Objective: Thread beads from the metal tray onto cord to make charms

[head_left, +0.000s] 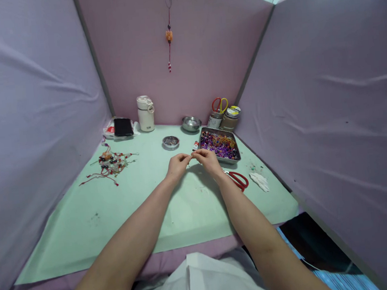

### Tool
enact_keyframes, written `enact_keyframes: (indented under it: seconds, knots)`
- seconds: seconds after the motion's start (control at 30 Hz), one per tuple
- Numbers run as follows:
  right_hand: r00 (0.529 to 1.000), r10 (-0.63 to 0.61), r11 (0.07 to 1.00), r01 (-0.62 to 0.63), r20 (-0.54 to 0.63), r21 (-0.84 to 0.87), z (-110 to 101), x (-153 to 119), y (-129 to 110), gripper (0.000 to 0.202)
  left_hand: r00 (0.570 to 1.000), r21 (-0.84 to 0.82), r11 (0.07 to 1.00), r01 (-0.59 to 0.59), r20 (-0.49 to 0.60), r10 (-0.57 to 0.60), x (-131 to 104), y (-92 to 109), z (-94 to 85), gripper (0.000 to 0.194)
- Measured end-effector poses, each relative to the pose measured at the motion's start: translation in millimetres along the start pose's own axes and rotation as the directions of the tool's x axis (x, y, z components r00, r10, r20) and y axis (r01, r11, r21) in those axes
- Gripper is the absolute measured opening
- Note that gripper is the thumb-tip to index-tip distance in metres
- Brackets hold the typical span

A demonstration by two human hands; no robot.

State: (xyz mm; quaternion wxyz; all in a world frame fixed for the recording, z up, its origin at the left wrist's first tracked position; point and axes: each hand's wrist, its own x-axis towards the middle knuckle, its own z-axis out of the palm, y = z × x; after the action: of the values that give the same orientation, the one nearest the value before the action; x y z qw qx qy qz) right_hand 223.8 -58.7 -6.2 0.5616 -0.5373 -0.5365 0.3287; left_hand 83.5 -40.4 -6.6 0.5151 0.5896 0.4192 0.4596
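Note:
My left hand (179, 165) and my right hand (207, 159) meet fingertip to fingertip above the middle of the mint-green table cover (119, 223). Both are closed in a pinch. Whatever lies between the fingertips is too small to make out. Just beyond my right hand is a metal tray (230, 161) heaped with purple, dark and golden beads (218, 144). Red-handled scissors (239, 180) lie beside my right wrist, their blades partly hidden by it. A small round dish (170, 142) of tiny dark pieces stands beyond my left hand.
Beaded cords (112, 163) lie piled at the left. Along the back stand a white bottle (146, 114), a metal bowl (191, 124), a tin with scissors (215, 119) and a jar (231, 118). A black phone (123, 127) rests back left, a crumpled white cloth (259, 182) right. A beaded pendant (169, 35) hangs behind.

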Motion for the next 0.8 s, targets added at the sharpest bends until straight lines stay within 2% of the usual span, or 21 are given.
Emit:
enact_keyframes:
  seconds: [0.3, 0.47, 0.57, 0.67, 0.8]
  knots:
    - [0.994, -0.105, 0.991, 0.1, -0.041, -0.091, -1.7, 1.2, 2.9, 0.019, 0.992, -0.132, 0.984, 0.121, 0.058, -0.114, -1.7, 3.4, 1.0, 0.023]
    - [0.99, -0.128, 0.985, 0.12, -0.056, -0.12, -1.1, 0.5, 4.2, 0.022, 0.974, -0.277, 0.939, 0.206, 0.151, -0.169, -1.1, 2.0, 0.7, 0.018]
    - [0.988, -0.139, 0.983, 0.13, -0.064, -0.13, -2.4, 1.2, 3.9, 0.023, 0.947, -0.388, 0.868, 0.311, 0.203, -0.248, 3.4, 0.1, -2.2, 0.013]
    - [0.971, -0.179, 0.976, 0.155, -0.157, -0.153, -6.1, 2.1, 1.6, 0.026, 0.924, -0.516, 0.768, 0.379, 0.169, -0.343, 11.5, -2.4, -8.3, 0.01]
    - [0.927, -0.254, 0.961, 0.211, -0.276, -0.176, -8.8, 0.6, -3.9, 0.03, 0.916, -0.727, 0.617, 0.301, 0.041, -0.399, 22.0, -1.6, -19.1, 0.009]
